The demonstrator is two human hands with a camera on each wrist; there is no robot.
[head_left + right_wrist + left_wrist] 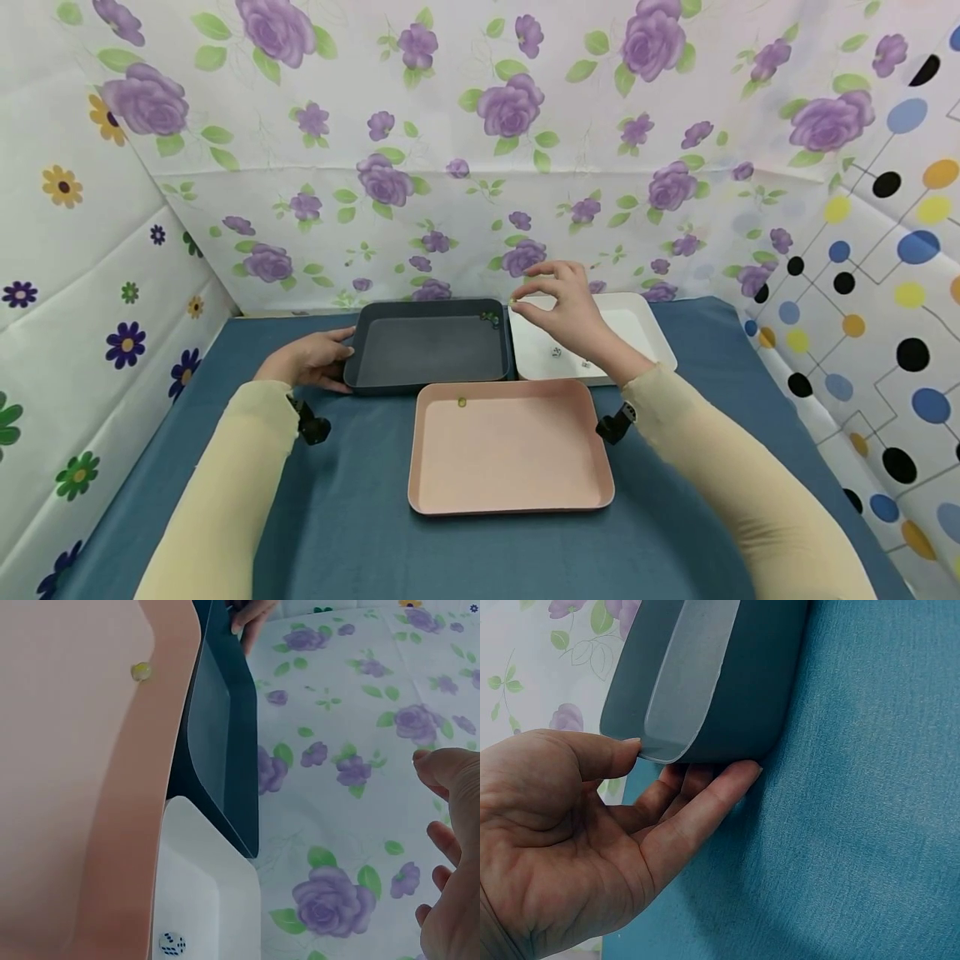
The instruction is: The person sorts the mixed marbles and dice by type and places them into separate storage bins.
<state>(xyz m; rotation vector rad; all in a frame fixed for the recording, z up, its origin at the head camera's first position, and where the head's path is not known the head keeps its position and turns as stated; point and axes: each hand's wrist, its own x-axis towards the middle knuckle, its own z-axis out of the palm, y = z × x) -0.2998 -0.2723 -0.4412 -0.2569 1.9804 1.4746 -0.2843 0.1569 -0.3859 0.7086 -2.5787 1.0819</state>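
My left hand (311, 360) holds the left end of a dark grey tray (427, 387); in the left wrist view the thumb rests at its rim and the other fingers touch its outer wall. Several greenish glass marbles (490, 318) lie in that tray's back right corner. Raised over the left side of a white tray (656, 342), my right hand (566, 310) pinches a small yellowish marble (513, 302) between thumb and forefinger. The right wrist view does not show this marble clearly. A yellow marble (461, 402) sits in the pink tray (510, 504), near its back left corner.
White dice (556, 352) with dark pips lie in the white tray. The pink tray stands in front of the other two, close against them. Under everything is a blue cloth (337, 517), and flowered sheets (480, 208) rise behind the table.
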